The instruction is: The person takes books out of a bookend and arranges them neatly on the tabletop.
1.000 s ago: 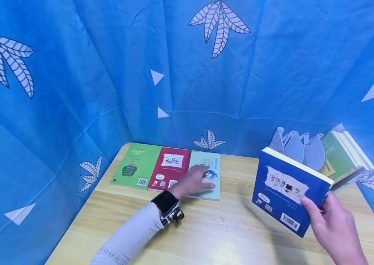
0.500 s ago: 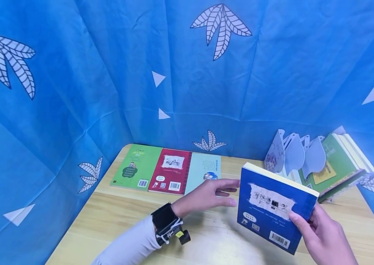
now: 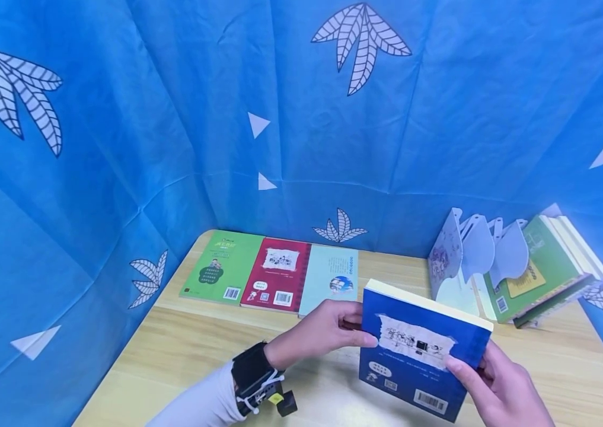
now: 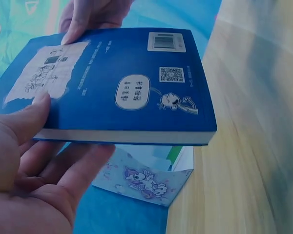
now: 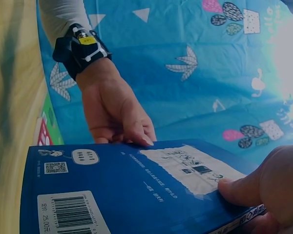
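A dark blue book [image 3: 413,362] is held upright over the front of the table, its back cover with barcode towards me. My right hand [image 3: 506,382] grips its right edge, thumb on the cover and fingers behind. At the opposite edge, my left hand [image 3: 322,332] has its thumb on the cover and its fingers behind the book. In the left wrist view the left thumb [image 4: 27,117] lies on the cover of the blue book [image 4: 132,83], with the fingers spread beneath. The right wrist view shows the right thumb [image 5: 244,190] pressing near the spine.
Green [image 3: 221,267], red [image 3: 277,273] and pale blue [image 3: 331,279] books lie side by side at the table's back left. A pale desk book rack [image 3: 463,255] stands back right, with leaning green books [image 3: 536,267] in it. A blue curtain [image 3: 301,148] hangs behind.
The right hand has brought the blue book leftward and nearer. The left hand has left the pale blue book and taken hold of the blue book's left edge.
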Tool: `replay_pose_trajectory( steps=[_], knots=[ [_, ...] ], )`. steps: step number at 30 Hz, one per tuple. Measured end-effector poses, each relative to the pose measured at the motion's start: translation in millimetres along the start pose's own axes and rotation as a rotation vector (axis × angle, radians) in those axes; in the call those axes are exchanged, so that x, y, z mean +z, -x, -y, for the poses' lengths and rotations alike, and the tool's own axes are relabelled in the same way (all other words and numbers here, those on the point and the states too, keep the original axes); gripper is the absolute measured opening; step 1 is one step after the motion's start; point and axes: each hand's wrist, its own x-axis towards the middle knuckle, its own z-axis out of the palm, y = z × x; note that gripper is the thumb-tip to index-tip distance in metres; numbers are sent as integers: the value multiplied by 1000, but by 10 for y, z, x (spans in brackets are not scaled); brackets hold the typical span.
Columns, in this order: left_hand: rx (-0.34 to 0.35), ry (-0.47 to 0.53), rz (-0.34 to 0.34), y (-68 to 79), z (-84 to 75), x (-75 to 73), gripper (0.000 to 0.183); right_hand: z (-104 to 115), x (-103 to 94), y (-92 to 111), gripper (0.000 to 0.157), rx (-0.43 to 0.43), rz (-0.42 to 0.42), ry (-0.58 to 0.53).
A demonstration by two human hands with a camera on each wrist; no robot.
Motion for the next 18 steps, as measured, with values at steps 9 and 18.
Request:
replay_pose_trajectory(
  steps=[9, 18],
  knots=[
    [26, -1, -35, 55, -19, 3, 30, -11, 33, -26, 47, 24, 27, -11],
    [109, -66, -41, -29, -17, -4, 26, -36, -23, -90, 49, 11, 19, 0]
  ],
)
